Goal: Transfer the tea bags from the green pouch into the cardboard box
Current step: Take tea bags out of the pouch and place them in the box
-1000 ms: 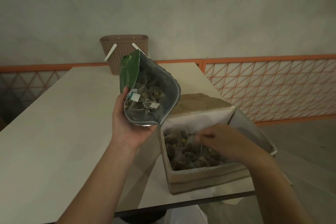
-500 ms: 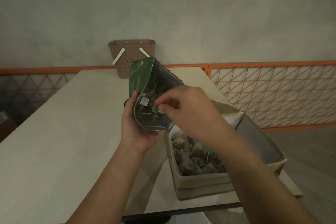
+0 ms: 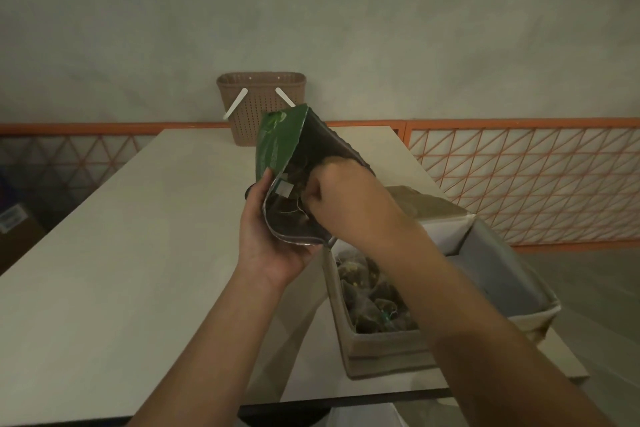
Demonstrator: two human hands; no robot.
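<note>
My left hand (image 3: 273,239) grips the green pouch (image 3: 278,142) from below and holds it tilted, its open mouth facing me. Tea bags (image 3: 294,180) with white tags show inside the silver lining. My right hand (image 3: 346,204) reaches into the pouch mouth with curled fingers; the fingertips are hidden inside, so I cannot see what they hold. The open cardboard box (image 3: 384,350) stands on the table at the right, below my right forearm, with several dark tea bags (image 3: 370,302) lying in it.
A pale table (image 3: 138,253) stretches to the left and back. A brown perforated basket (image 3: 261,107) with white handles stands at its far edge against the wall. An orange lattice railing (image 3: 519,180) runs along the right.
My right hand rose out of the cardboard box, crossed to the pouch and pushed its fingers into the mouth. My left hand kept holding the pouch, tilting it slightly.
</note>
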